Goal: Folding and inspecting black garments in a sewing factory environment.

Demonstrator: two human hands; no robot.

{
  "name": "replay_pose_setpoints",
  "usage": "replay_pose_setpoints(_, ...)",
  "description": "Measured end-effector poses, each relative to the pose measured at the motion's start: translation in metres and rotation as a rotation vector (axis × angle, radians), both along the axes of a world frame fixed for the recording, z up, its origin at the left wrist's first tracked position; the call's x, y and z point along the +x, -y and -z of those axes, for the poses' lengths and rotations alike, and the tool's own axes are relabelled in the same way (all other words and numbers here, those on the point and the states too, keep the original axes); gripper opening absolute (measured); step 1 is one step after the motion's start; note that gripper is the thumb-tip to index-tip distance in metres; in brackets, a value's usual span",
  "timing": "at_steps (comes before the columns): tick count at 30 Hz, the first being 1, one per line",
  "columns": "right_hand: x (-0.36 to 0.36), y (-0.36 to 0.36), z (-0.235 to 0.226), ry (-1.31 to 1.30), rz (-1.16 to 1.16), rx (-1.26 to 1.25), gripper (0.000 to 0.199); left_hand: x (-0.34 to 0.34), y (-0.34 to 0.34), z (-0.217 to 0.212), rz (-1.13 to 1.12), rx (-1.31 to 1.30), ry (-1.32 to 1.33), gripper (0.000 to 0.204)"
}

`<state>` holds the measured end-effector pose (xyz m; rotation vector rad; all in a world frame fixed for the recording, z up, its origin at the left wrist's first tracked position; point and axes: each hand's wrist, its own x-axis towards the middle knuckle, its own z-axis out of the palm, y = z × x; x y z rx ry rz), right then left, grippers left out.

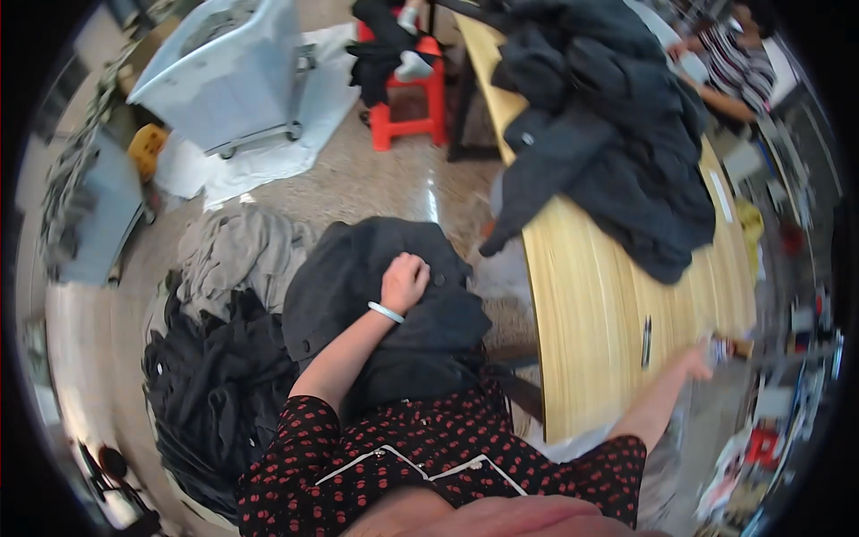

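Observation:
A dark grey garment with buttons (371,268) lies bunched over my lap. On top of it rests my left hand (405,285), its fingers curled against the cloth close to a button. My right hand (696,360) stretches out past the right edge of the wooden table (582,358). Its fingers close around a small whitish and brown thing (721,349), too blurred to name. A dark pen (646,343) lies on the tabletop to the left of that hand. Farther up the table, a big heap of dark garments (608,134) spreads over the wood.
Dark clothes (215,385) and grey clothes (237,255) lie piled on the floor at my left. A pale blue wheeled bin (224,89) stands beyond, near a red stool (407,116). Another person (729,67) sits across the table at the far right.

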<state>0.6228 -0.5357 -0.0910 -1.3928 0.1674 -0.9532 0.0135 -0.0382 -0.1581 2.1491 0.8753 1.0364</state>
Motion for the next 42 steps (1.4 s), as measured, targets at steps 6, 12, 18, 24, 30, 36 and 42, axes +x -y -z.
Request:
replay_pose_setpoints(6, -0.115, -0.098, 0.030, -0.360, 0.349, -0.383, 0.090, -0.045, 0.000, -0.002, -0.133, -0.020, -0.195, 0.011)
replay_pose_setpoints(12, -0.140, -0.096, 0.012, -0.439, 0.232, -0.373, 0.097, -0.042, 0.007, -0.004, -0.130, -0.034, -0.159, 0.011)
replay_pose_setpoints(18, -0.160, -0.063, 0.025, -0.405, 0.102, -0.248, 0.056, -0.038, 0.007, 0.002, -0.097, -0.020, -0.146, 0.011)
replay_pose_setpoints(24, -0.291, -0.206, -0.102, -0.283, -0.834, -0.271, 0.032, -0.036, -0.008, -0.006, -0.083, 0.050, -0.163, 0.013)
replay_pose_setpoints(30, -0.418, -0.292, -0.122, -0.340, -1.604, -0.738, 0.026, -0.030, -0.024, -0.004, 0.018, -0.259, -0.294, 0.017)
replay_pose_setpoints(36, -0.477, -0.347, -0.074, 0.051, -1.891, -1.404, 0.030, -0.036, -0.016, -0.037, 0.088, -0.279, -0.549, 0.032)
replay_pose_setpoints(42, -0.494, -0.389, 0.002, 0.491, -1.742, -1.550, 0.036, -0.017, 0.000, -0.044, 0.041, -0.215, -0.720, 0.034)
